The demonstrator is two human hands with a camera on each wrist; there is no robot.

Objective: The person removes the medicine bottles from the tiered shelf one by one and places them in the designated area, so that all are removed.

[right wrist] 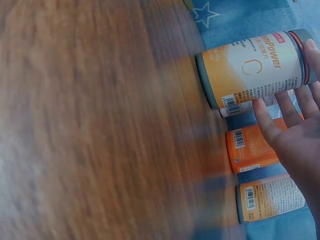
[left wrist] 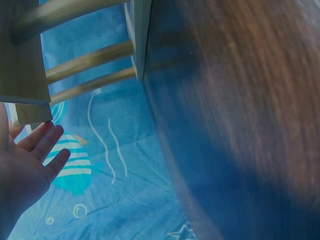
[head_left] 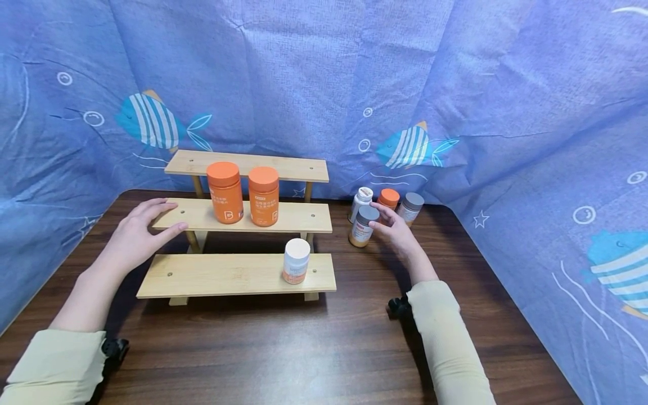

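Observation:
A three-tier wooden shelf rack [head_left: 217, 274] stands on the table. My left hand [head_left: 133, 236] is at the left end of its middle board, fingers mostly straight and touching the end; in the left wrist view the left hand [left wrist: 25, 172] shows its fingertips by the board's underside. My right hand [head_left: 397, 230] holds a grey-lidded supplement bottle [head_left: 361, 228] near its lid, thumb on one side and fingers on the other. The right wrist view shows this bottle [right wrist: 255, 67] with an orange and white label. Whether its base touches the table cannot be told.
Two orange jars [head_left: 226, 194] stand on the middle board, a white bottle [head_left: 296, 261] on the bottom one. Beside my right hand are a white-capped bottle [head_left: 360, 202], an orange-lidded jar [head_left: 388, 198] and another grey-lidded bottle [head_left: 411, 208]. A blue fish-print cloth [head_left: 324, 84] hangs behind.

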